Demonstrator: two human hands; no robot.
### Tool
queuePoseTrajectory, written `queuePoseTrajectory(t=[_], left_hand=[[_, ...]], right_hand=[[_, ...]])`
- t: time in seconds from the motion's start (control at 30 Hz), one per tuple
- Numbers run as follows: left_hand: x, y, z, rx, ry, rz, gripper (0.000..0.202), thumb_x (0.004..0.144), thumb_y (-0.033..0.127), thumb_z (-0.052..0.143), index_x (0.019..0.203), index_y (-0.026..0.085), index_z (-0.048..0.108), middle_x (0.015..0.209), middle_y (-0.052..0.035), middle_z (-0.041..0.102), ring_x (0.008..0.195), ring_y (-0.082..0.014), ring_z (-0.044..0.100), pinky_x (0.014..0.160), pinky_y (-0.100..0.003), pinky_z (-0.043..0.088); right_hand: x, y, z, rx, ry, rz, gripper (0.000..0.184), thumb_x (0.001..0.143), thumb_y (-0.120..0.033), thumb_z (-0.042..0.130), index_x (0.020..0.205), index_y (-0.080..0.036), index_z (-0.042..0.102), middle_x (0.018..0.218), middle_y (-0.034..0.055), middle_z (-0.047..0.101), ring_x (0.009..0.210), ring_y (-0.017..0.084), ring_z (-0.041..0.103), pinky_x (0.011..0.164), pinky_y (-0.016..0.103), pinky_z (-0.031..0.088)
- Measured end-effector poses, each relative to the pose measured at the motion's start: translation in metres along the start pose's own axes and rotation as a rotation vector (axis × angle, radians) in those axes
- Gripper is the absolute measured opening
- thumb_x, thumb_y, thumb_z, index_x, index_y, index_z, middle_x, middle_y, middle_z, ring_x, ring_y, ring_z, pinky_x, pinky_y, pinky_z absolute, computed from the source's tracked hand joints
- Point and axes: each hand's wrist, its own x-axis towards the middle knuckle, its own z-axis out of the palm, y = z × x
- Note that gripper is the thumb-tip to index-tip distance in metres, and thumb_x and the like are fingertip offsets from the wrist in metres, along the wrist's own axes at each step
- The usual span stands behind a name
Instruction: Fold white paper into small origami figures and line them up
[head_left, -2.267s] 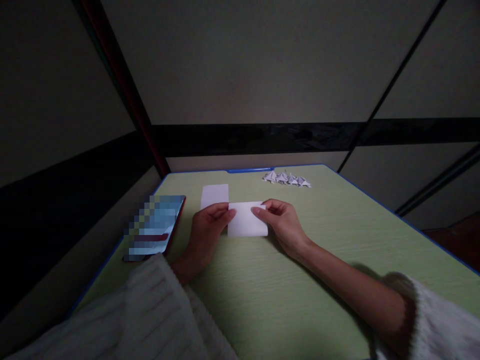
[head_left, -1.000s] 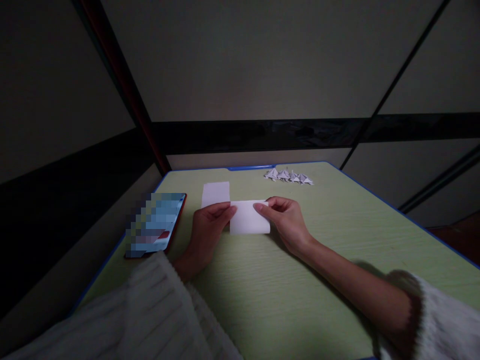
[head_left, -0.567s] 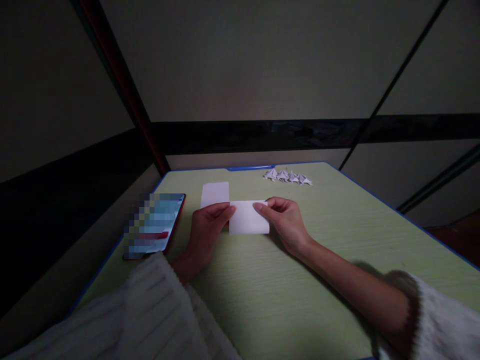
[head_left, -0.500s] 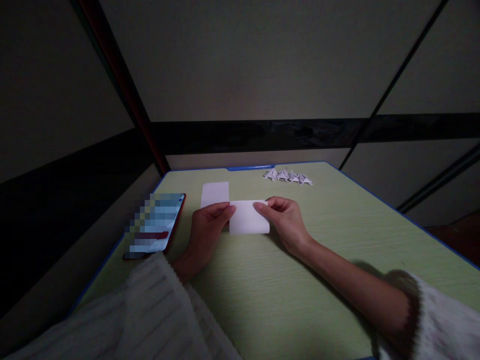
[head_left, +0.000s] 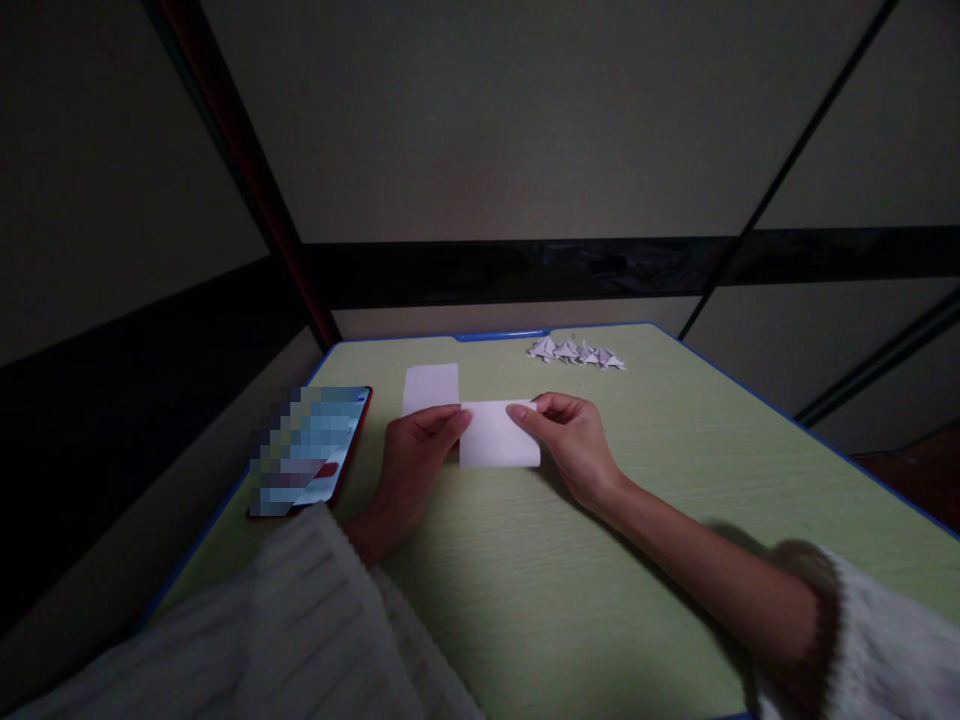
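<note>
White paper [head_left: 499,445] spans between the left hand [head_left: 420,450] and the right hand [head_left: 577,440], over the middle of the green bench [head_left: 487,580]; each has thumb and fingers pinched near one far corner. Uneven thumb pressure could crease it crookedly; a loosened pinch could let it slip. No container shows: folded paper figures [head_left: 575,354] sit far right on the bench, a loose sheet [head_left: 431,388] to their left.

Dim light, grey panelled wall [head_left: 487,120], black band [head_left: 450,272], dark red strip [head_left: 234,120], pale green table [head_left: 562,600]
</note>
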Motion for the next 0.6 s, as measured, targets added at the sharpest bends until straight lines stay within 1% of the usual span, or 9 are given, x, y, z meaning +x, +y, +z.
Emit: queuePoseTrajectory(t=[0.27, 0.43, 0.6], left_hand=[[0.001, -0.0014, -0.0003, 0.005, -0.009, -0.004, 0.016, 0.058, 0.027, 0.062, 0.066, 0.014, 0.067, 0.057, 0.0006, 0.061, 0.055, -0.0115, 0.05, 0.053, -0.022, 0.038], [0.0015, -0.0027, -0.0012, 0.005, -0.024, 0.0, 0.013, 0.059, 0.025, 0.062, 0.065, 0.014, 0.066, 0.055, 0.0025, 0.059, 0.054, -0.0103, 0.048, 0.053, -0.022, 0.037], [0.0014, -0.0021, -0.0022, 0.057, -0.013, 0.013, 0.015, 0.062, 0.027, 0.059, 0.063, 0.014, 0.065, 0.053, 0.0026, 0.057, 0.054, -0.0109, 0.047, 0.053, -0.022, 0.036]], right_hand=[[-0.0004, 0.0005, -0.0007, -0.013, -0.001, -0.01, 0.023, 0.051, -0.028, 0.068, 0.049, -0.013, 0.05, 0.045, -0.0037, 0.051, 0.04, 0.005, 0.04, 0.04, 0.019, 0.028], [-0.0004, -0.0006, -0.0002, -0.024, 0.003, -0.006, 0.023, 0.05, -0.027, 0.069, 0.048, -0.013, 0.05, 0.044, -0.004, 0.05, 0.04, 0.005, 0.039, 0.04, 0.019, 0.028], [-0.0008, -0.0019, 0.0007, -0.026, 0.001, 0.0, 0.023, 0.049, -0.027, 0.069, 0.048, -0.013, 0.051, 0.042, -0.0049, 0.048, 0.039, 0.005, 0.038, 0.041, 0.02, 0.027]])
